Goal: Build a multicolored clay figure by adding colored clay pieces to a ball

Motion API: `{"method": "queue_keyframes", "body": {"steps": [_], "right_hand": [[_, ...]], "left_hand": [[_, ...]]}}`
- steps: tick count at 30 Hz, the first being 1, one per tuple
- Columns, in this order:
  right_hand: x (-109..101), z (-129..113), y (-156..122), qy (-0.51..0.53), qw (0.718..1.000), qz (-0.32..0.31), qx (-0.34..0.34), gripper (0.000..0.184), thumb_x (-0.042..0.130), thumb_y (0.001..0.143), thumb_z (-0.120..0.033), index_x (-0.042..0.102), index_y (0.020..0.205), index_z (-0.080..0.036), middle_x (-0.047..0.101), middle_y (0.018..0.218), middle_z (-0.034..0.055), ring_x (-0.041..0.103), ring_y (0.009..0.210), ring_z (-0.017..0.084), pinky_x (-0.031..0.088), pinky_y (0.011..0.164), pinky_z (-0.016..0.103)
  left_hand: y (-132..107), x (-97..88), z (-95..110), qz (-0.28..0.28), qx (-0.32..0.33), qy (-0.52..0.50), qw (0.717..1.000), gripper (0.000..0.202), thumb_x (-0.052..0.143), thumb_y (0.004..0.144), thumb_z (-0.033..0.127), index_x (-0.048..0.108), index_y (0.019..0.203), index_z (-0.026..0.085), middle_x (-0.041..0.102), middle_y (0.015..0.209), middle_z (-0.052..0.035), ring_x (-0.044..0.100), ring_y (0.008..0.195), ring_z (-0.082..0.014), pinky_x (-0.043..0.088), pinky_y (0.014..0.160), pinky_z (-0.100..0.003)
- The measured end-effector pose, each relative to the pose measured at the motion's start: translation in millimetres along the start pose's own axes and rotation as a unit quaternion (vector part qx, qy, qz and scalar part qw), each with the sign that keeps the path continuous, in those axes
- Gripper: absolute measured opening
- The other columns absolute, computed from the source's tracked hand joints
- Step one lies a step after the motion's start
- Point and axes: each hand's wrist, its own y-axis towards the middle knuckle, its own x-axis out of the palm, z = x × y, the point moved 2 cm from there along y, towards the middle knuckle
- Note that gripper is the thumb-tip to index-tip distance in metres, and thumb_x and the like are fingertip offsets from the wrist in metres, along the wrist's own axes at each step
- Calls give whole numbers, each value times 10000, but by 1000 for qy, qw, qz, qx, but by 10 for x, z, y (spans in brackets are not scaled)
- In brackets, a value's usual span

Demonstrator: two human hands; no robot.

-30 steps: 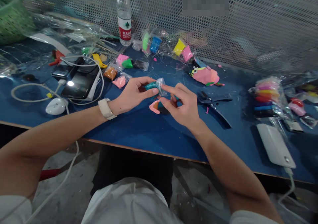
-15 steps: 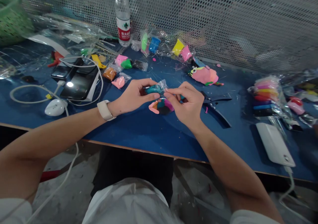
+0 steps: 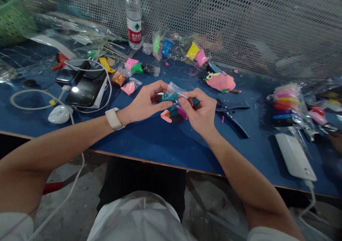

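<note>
My left hand (image 3: 152, 99), with a pale watch band on its wrist, is closed on a clear packet of teal modelling clay (image 3: 171, 95). From the other side, the thumb and fingers of my right hand (image 3: 200, 107) pinch the packet's clear film. A bit of teal also shows behind my right fingers; I cannot tell whether it is part of the same clay. Just below the hands, a multicoloured clay piece (image 3: 175, 115) in salmon, black, purple and teal lies on the blue table (image 3: 149, 137), partly covered by my right hand.
Pliers (image 3: 232, 116) and a pink clay figure (image 3: 220, 81) lie to the right, beyond them a stack of coloured clay packs (image 3: 285, 103) and a white power bank (image 3: 295, 157). Leftward are a phone (image 3: 85, 93), cables and clay packets. A water bottle (image 3: 133, 20) stands at the back.
The packet's clear film now spreads higher between the hands. My right fingers have curled in further, with the thumb pressed against the film. The view has shifted slightly.
</note>
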Motion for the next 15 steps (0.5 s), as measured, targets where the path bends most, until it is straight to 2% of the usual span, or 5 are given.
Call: {"method": "queue_keyframes", "body": {"steps": [4, 7, 9, 12, 15], "right_hand": [[-32, -16, -9, -24, 999, 29, -29, 333, 852, 1022, -581, 777, 1216, -321, 551, 770, -62, 515, 591, 143, 493, 595, 332], [-37, -60, -22, -56, 994, 0, -93, 226, 825, 1046, -510, 770, 1189, -343, 553, 735, -56, 535, 594, 165, 546, 647, 365], [-47, -82, -35, -50, 993, -10, -107, 185, 789, 1069, -472, 750, 1203, -350, 564, 756, -46, 552, 606, 173, 561, 661, 378], [-84, -91, -36, 35, 996, -6, -80, 210, 683, 1120, -514, 679, 1256, -353, 593, 871, -16, 555, 621, 171, 523, 594, 371], [-126, -81, 5, 113, 992, 15, -59, 199, 620, 1156, -548, 626, 1204, -355, 600, 926, -6, 530, 595, 153, 472, 517, 351]], "left_hand": [[-22, 14, 25, -8, 8, 10, 1000, 414, 913, 991, 576, 725, 1107, 226, 739, 1075, -58, 717, 941, -181, 613, 813, -291], [-38, 30, 53, -17, 30, 23, 999, 394, 908, 1001, 550, 736, 1171, 238, 764, 1116, -66, 754, 974, -202, 630, 856, -325], [-46, 36, 58, -14, 38, 29, 999, 397, 903, 1004, 554, 748, 1203, 247, 780, 1142, -72, 763, 984, -212, 632, 859, -336], [-51, 27, 44, -1, 42, 48, 998, 367, 883, 1019, 558, 775, 1190, 251, 785, 1120, -73, 745, 953, -207, 607, 829, -333], [-44, -3, 13, 7, 45, 85, 995, 362, 877, 1022, 555, 801, 1178, 238, 781, 1054, -66, 687, 864, -182, 554, 756, -314]]}}
